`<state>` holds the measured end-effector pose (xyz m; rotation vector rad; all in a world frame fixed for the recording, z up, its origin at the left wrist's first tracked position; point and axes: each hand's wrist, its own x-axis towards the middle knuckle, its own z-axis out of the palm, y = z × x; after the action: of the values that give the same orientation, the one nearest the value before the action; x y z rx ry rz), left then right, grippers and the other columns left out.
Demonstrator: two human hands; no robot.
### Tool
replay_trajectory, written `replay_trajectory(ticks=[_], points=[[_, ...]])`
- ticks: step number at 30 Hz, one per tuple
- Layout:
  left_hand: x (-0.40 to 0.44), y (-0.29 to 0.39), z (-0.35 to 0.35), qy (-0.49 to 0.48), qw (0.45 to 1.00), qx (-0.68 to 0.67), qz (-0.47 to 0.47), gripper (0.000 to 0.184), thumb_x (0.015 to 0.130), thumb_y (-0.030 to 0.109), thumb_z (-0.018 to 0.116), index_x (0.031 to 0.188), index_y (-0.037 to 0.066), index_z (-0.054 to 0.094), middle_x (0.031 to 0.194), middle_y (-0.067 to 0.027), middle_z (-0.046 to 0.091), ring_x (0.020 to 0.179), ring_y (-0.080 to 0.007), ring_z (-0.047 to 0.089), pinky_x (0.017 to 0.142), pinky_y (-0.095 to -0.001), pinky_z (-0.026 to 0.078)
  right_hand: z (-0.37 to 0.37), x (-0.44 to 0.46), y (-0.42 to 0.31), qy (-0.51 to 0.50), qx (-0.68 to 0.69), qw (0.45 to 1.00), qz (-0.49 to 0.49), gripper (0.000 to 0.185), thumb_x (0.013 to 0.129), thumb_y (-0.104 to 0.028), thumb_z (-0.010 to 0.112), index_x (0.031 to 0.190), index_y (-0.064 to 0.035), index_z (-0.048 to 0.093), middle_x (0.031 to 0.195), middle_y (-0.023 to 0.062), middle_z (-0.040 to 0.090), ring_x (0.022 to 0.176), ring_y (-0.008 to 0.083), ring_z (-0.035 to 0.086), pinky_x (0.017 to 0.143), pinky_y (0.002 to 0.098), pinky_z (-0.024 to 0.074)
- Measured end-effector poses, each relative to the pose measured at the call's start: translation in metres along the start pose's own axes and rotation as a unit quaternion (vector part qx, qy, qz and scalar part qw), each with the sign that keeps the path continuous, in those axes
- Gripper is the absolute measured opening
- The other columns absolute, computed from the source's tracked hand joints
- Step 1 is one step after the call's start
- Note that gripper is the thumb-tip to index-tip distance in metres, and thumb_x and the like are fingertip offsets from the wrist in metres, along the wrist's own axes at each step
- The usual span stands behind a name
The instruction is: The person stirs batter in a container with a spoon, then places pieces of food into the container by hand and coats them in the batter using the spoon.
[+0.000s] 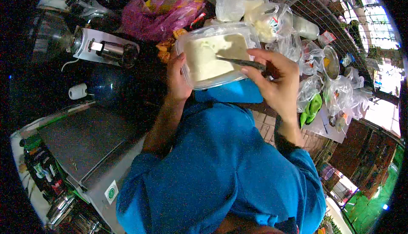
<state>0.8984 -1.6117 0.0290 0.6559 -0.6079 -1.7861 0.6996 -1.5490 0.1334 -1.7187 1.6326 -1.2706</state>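
A clear plastic tub holds a creamy pale substance with a shadow across its right part. My left hand grips the tub's left side, thumb on the rim. Between the thumb and fingers of my right hand is a dark utensil, its tip reaching over the creamy surface near the middle. Whether the tip is dipped in cannot be made out. The tub is held tilted a little, above a blue cloth-like surface.
Behind the tub lie a purple plastic bag and clear bags. More bags, a metal bowl and a green item are at the right. A white appliance and a grey box-like surface stand left.
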Motion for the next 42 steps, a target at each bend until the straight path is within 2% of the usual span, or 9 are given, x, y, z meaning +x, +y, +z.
replay_trajectory(ticks=[5, 7, 10, 13, 15, 21, 25, 29, 42], points=[[-0.003, -0.003, 0.001, 0.009, 0.999, 0.033, 0.01, 0.051, 0.088, 0.023, 0.047, 0.135, 0.005, 0.038, 0.13, -0.0137, 0.05, 0.119, -0.0273, 0.051, 0.1, -0.0419, 0.042, -0.001, 0.013, -0.008, -0.059, 0.001, 0.998, 0.028, 0.021, 0.08, -0.001, 0.064, 0.101, -0.0006, 0.067, 0.078, 0.0075, 0.06, 0.07, 0.0125, 0.057, 0.06, 0.0237, 0.0443], [0.0, -0.002, -0.001, -0.032, 0.999, 0.002, -0.008, 0.05, 0.087, 0.022, 0.047, 0.134, 0.006, 0.037, 0.129, -0.0141, 0.05, 0.119, -0.0281, 0.051, 0.1, -0.042, 0.042, -0.006, 0.016, -0.009, -0.085, -0.071, 0.991, -0.074, 0.016, 0.082, -0.006, 0.063, 0.096, -0.0036, 0.068, 0.087, 0.0134, 0.065, 0.072, 0.0276, 0.063, 0.067, 0.0345, 0.0516], [0.003, -0.003, -0.001, -0.028, 1.0, -0.006, 0.002, 0.051, 0.087, 0.023, 0.048, 0.133, 0.005, 0.037, 0.128, -0.0145, 0.05, 0.119, -0.0283, 0.051, 0.101, -0.0424, 0.041, -0.019, 0.012, -0.004, -0.059, -0.112, 0.985, -0.114, 0.015, 0.082, -0.004, 0.061, 0.095, -0.0022, 0.068, 0.091, 0.0142, 0.066, 0.077, 0.0312, 0.064, 0.072, 0.0355, 0.0516], [0.003, 0.0, -0.001, -0.05, 0.999, -0.007, 0.002, 0.054, 0.086, 0.026, 0.049, 0.134, 0.005, 0.036, 0.129, -0.0149, 0.049, 0.12, -0.0288, 0.05, 0.103, -0.0429, 0.04, -0.026, 0.013, -0.001, 0.016, -0.139, 0.977, -0.159, 0.012, 0.082, -0.004, 0.062, 0.091, -0.0016, 0.068, 0.093, 0.0148, 0.067, 0.081, 0.0318, 0.065, 0.073, 0.0339, 0.0517], [0.002, 0.002, 0.005, -0.045, 0.999, -0.011, 0.001, 0.055, 0.086, 0.027, 0.05, 0.134, 0.005, 0.036, 0.13, -0.0149, 0.049, 0.12, -0.0289, 0.049, 0.103, -0.0429, 0.039, -0.021, 0.012, -0.002, 0.044, -0.158, 0.971, -0.175, 0.013, 0.082, 0.001, 0.059, 0.092, 0.0001, 0.067, 0.085, 0.0122, 0.066, 0.07, 0.0201, 0.061, 0.066, 0.0285, 0.0475], [0.003, -0.01, -0.007, 0.003, 1.0, 0.017, -0.02, 0.057, 0.086, 0.029, 0.05, 0.135, 0.005, 0.035, 0.13, -0.0143, 0.049, 0.122, -0.0281, 0.049, 0.104, -0.0421, 0.038, 0.005, -0.006, 0.024, 0.057, -0.124, 0.989, -0.064, 0.014, 0.087, -0.002, 0.056, 0.095, 0.0009, 0.066, 0.084, 0.0127, 0.065, 0.068, 0.0156, 0.059, 0.064, 0.026, 0.0472], [0.006, -0.014, -0.011, -0.003, 1.0, -0.018, -0.025, 0.054, 0.087, 0.028, 0.048, 0.135, 0.006, 0.035, 0.131, -0.0126, 0.048, 0.122, -0.0271, 0.048, 0.104, -0.0414, 0.038, 0.009, -0.012, 0.025, -0.004, -0.083, 0.993, -0.088, 0.014, 0.083, -0.005, 0.059, 0.095, -0.0028, 0.066, 0.089, 0.0166, 0.066, 0.08, 0.0326, 0.065, 0.072, 0.0384, 0.0519], [0.007, -0.014, -0.015, 0.016, 0.998, -0.038, -0.046, 0.053, 0.087, 0.027, 0.047, 0.135, 0.007, 0.035, 0.131, -0.0117, 0.049, 0.121, -0.0269, 0.048, 0.104, -0.041, 0.038, -0.008, -0.014, 0.006, -0.03, -0.099, 0.988, -0.112, 0.013, 0.08, 0.001, 0.059, 0.09, 0.001, 0.069, 0.088, 0.0154, 0.066, 0.077, 0.0231, 0.064, 0.069, 0.0286, 0.0495], [0.005, -0.014, -0.011, 0.026, 0.999, -0.009, 0.018, 0.056, 0.087, 0.03, 0.046, 0.136, 0.005, 0.036, 0.132, -0.0136, 0.048, 0.123, -0.0271, 0.047, 0.105, -0.0404, 0.035, -0.011, -0.006, 0.031, 0.104, -0.284, 0.932, -0.201, 0.011, 0.08, 0.003, 0.059, 0.089, 0.0021, 0.064, 0.083, 0.0139, 0.065, 0.071, 0.0259, 0.062, 0.066, 0.0317, 0.0493]])
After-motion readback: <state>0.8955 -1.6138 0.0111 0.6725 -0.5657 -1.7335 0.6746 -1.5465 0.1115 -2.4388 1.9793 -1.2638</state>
